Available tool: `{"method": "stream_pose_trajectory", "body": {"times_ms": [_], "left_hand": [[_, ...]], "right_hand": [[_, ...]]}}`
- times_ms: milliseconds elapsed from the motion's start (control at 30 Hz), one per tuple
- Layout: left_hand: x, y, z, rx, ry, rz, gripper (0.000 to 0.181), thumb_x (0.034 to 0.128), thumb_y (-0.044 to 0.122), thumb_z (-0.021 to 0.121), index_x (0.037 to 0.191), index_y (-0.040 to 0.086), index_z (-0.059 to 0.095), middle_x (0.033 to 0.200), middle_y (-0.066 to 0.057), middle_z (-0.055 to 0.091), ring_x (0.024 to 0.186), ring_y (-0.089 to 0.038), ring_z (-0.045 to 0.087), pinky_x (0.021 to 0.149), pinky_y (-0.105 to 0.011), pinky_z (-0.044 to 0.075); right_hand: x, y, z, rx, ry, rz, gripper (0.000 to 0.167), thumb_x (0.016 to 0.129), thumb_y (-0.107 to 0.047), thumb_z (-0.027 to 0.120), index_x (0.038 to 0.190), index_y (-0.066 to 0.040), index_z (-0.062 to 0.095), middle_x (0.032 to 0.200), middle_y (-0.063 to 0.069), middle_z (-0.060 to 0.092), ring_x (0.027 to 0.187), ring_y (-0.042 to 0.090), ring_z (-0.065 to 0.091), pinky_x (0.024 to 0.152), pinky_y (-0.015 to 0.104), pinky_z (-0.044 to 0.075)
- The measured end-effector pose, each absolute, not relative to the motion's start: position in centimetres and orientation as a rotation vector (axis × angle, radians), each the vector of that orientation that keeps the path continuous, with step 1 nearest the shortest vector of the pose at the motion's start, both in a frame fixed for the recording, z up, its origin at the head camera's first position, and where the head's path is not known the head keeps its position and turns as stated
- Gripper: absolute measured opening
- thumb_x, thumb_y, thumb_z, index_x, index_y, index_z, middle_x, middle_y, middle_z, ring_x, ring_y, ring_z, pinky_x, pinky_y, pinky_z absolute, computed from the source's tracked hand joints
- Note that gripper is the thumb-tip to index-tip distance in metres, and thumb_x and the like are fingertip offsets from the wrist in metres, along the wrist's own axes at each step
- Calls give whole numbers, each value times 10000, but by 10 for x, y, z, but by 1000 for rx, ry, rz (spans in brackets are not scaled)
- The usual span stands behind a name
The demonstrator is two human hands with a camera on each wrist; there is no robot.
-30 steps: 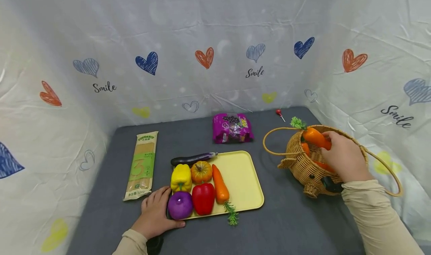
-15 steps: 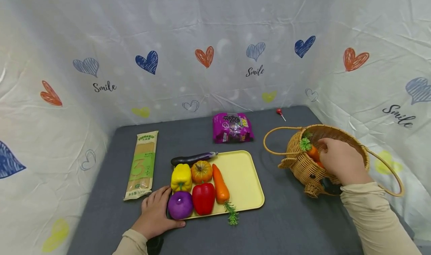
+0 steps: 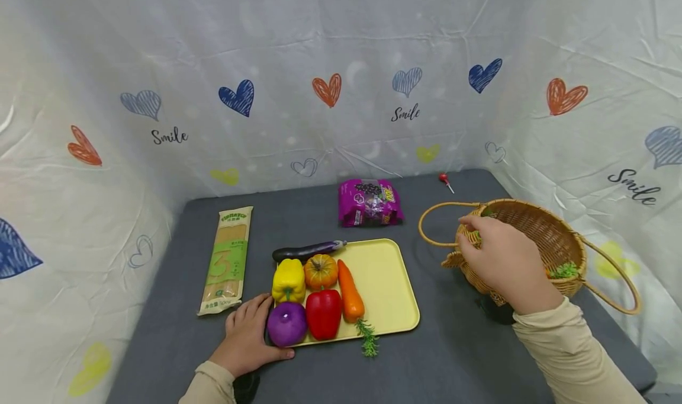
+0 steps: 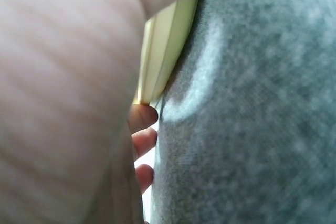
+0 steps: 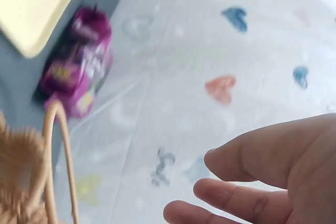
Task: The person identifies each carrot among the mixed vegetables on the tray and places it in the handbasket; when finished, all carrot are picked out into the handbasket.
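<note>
My left hand point(image 3: 247, 339) rests at the near left corner of a yellow tray point(image 3: 391, 288), fingers along its left side and thumb along the front edge. In the left wrist view its fingertips touch the tray's edge point(image 4: 165, 51). On the tray lie a purple onion-like vegetable point(image 3: 288, 324), a yellow pepper point(image 3: 289, 281), a red pepper point(image 3: 323, 314), a small pumpkin point(image 3: 321, 271), a carrot point(image 3: 350, 291) and an eggplant point(image 3: 308, 251). My right hand point(image 3: 503, 259) is above the left part of a wicker basket point(image 3: 538, 229), with nothing between its spread fingers. Green carrot leaves point(image 3: 565, 270) show inside the basket.
A pack of noodles point(image 3: 226, 260) lies left of the tray. Behind the tray stands a purple snack bag point(image 3: 369, 202), with a red lollipop point(image 3: 444, 179) farther right. The basket's handle point(image 3: 433, 241) sticks out toward the tray. A heart-printed cloth point(image 3: 288, 54) surrounds the table.
The right hand has lowered an orange carrot into the basket, let it go and moved up and left. The left hand and the tray have stayed in place.
</note>
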State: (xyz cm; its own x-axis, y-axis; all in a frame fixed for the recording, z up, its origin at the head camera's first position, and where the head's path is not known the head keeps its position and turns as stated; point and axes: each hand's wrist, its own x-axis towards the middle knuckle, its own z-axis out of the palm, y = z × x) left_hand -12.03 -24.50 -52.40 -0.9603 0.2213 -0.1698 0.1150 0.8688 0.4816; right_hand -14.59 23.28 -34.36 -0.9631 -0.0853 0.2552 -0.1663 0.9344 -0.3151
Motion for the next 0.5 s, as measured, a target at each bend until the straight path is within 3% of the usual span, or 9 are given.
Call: {"method": "stream_pose_trajectory", "body": {"times_ms": [267, 500], "left_hand": [[-120, -245, -524, 261, 2829, 708, 1319, 642, 738, 918, 1603, -13, 415, 1618, -219, 381, 1438, -515, 303, 1096, -768, 177], [-120, -246, -525, 263, 2832, 713, 1319, 644, 746, 912, 1607, -6, 414, 1621, -212, 383, 1441, -506, 305, 1098, -763, 177]], "right_hand": [[-144, 189, -358, 336, -2853, 505, 319, 996, -217, 745, 1274, -62, 762, 1199, 122, 759, 772, 217, 710, 524, 344, 497], [-144, 158, -383, 416, -2874, 501, 289, 981, -218, 779, 1236, -83, 783, 1165, 100, 770, 655, 135, 631, 473, 286, 449]]}}
